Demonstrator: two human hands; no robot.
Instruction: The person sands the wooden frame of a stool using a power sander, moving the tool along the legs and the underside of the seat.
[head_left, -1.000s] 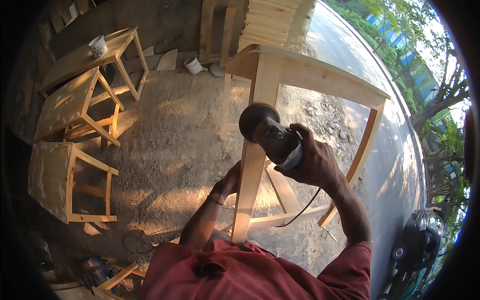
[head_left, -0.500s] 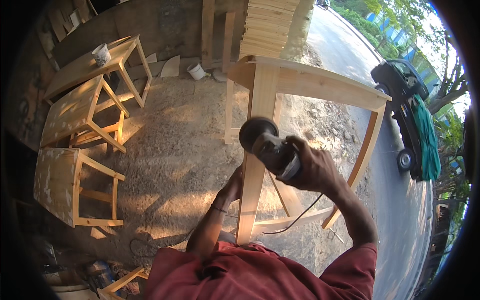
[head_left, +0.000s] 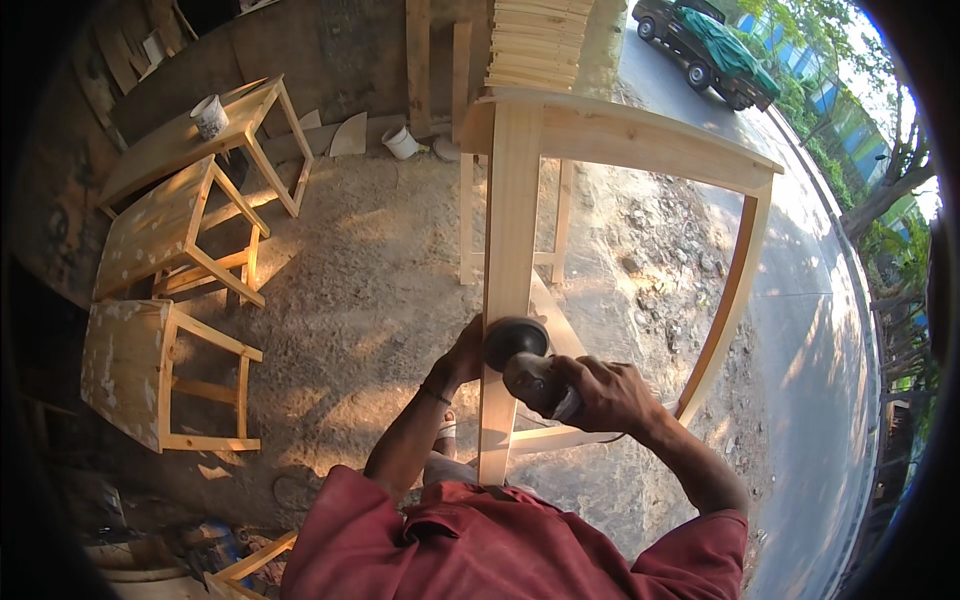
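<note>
My right hand (head_left: 612,397) is closed around the body of an angle grinder (head_left: 538,385) with a round dark disc (head_left: 515,342). That disc lies over the face of a long pale wooden leg (head_left: 512,220), part of an unpainted table frame (head_left: 650,158). From the left, my left hand (head_left: 466,350) grips the leg's edge beside the disc; its fingertips are hidden behind the wood. The leg runs from the frame's far corner toward my body.
Several small wooden tables (head_left: 150,225) stand at the left, one carrying a stained white bucket (head_left: 209,117). Another white bucket (head_left: 400,142) sits by the back wall. Stacked wood strips (head_left: 535,45) rise behind the frame. A truck (head_left: 700,45) with a green cover is on the road (head_left: 800,400).
My right hand has brought the grinder down the leg, closer to my body and beside my left hand. The truck has moved farther up the road.
</note>
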